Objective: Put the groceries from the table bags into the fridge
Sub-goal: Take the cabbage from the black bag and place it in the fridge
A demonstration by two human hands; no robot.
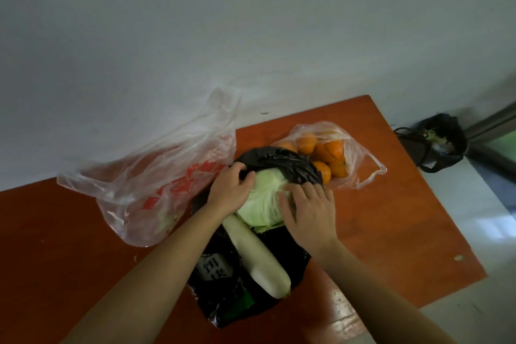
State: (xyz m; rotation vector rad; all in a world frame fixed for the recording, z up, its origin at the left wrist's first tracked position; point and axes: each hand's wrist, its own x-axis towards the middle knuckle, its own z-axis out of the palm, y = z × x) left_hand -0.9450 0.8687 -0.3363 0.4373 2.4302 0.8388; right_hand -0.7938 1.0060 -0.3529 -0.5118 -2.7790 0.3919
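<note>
Pale, bare wall filled the far half of the view, and below it stood the reddish-brown table that bore your groceries. At the centre lay a black bag, its mouth turned toward you, with a pale green cabbage half out of it. Your left hand was closed on the bag's far-left rim, the fingers curled into the plastic just above the cabbage. Your right hand lay flat and spread on the right side of the cabbage, fingers extended, pressing rather than clasping. A long white radish rested just near of the cabbage, touching its underside and pointing toward the near right, on top of the dark plastic. Beneath and left of the radish, a dark packet with white characters showed through the bag. To the left, a clear bag with red print slumped against the wall, a few green scraps visible at its bottom. To the far right of the black bag, touching it, a second clear bag held oranges. Off the table's far right corner, on the light floor, stood a black-lined bin with pale scraps inside.
</note>
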